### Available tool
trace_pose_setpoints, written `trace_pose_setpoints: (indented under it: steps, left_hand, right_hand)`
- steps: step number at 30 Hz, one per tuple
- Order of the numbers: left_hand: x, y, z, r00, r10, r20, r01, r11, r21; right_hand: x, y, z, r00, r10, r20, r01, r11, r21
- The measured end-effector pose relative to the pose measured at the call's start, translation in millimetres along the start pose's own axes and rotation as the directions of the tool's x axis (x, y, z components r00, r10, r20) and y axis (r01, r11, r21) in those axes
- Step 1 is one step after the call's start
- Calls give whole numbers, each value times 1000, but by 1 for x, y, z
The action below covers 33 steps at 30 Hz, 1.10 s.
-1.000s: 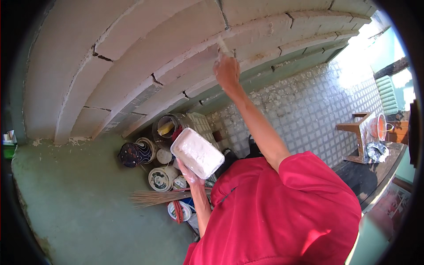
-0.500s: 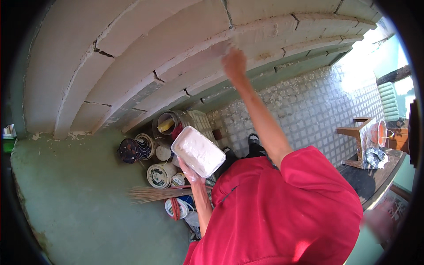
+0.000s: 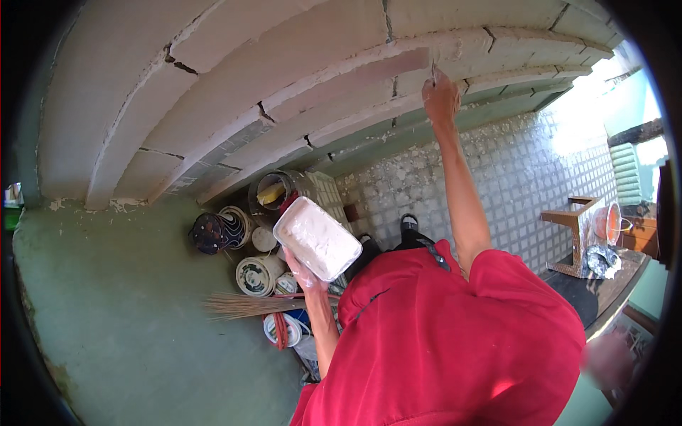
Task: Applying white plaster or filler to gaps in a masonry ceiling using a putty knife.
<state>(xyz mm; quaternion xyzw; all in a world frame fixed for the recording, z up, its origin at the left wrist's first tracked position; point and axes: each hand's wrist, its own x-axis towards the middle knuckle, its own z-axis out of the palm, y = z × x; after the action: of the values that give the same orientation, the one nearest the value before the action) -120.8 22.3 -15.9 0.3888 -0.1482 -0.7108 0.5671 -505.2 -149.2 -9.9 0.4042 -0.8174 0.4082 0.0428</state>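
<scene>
Step judged: spreading. Right hand (image 3: pixel 441 96) clenches a thin scraper (image 3: pixel 434 68) at the block wall (image 3: pixel 241 78); left hand (image 3: pixel 304 273), fingers largely hidden, supports the paste tub (image 3: pixel 317 240) off the wall. Even pressure seems needed next.

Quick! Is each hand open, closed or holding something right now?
Left hand: holding a white tub of pale paste.
Right hand: closed around a thin tool, mostly hidden.
</scene>
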Motion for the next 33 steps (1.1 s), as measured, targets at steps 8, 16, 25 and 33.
trace_pose_setpoints:
  steps: [8, 16, 25, 33]
  left_hand:
    - [12, 1, 2, 999, -29, 28, 28, 999, 31]
    - [18, 0, 10, 998, -42, 50, 40, 999, 28]
    - [24, -5, 18, 996, -68, 56, 66, 997, 33]
    - [30, -8, 29, 994, -70, 83, 67, 997, 45]
  right_hand:
    - [-51, -65, 45, 939, -122, 321, 127, 992, 6]
    - [-57, -71, 14, 941, -101, 322, -80, 861, 503]
    - [-27, 56, 3, 864, 143, 483, -492, 37, 870]
    - [-22, 57, -6, 834, 162, 527, -430, -408, 805]
